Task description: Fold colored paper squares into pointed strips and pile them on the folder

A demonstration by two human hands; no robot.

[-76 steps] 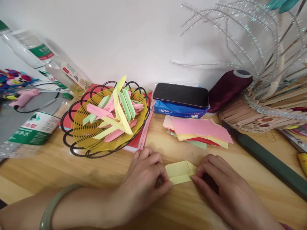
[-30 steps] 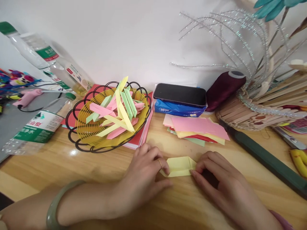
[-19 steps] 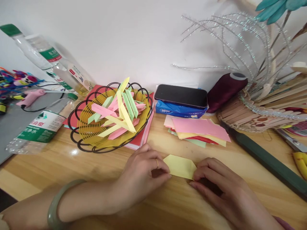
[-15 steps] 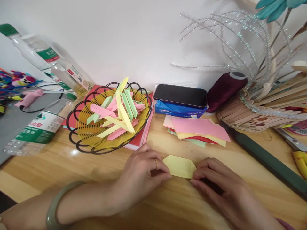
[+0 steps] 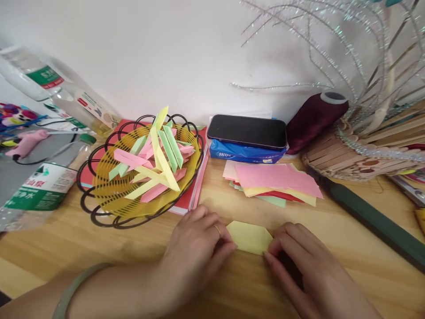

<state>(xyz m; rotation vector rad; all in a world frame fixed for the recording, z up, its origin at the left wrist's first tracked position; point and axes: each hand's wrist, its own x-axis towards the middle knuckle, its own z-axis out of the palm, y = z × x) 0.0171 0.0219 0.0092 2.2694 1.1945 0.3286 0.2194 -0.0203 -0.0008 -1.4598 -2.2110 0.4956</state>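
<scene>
While both hands sit low on the wooden table [image 5: 66, 235], the folded yellow paper [image 5: 249, 237] lies flat between them, just in front of the stack of coloured sheets [image 5: 272, 181]; the left hand [image 5: 195, 257] pinches the paper's left end with curled fingers, ring on one finger, pale green bangle [image 5: 76, 288] on that wrist; the right hand [image 5: 305, 270] presses its fingertips on the paper's right corner, so both are grasping the same piece. Only one view here, looking down from the person's head; behind the left hand there's a yellow basket [image 5: 109, 195] with a black wire rim, full of folded pink, green and yellow strips; a dark phone [image 5: 247, 131] rests on a blue tissue pack [image 5: 242, 155]; a maroon thread spool [image 5: 315, 117] lies just right of that; plastic bottles [image 5: 43, 186] sit at far left.
</scene>
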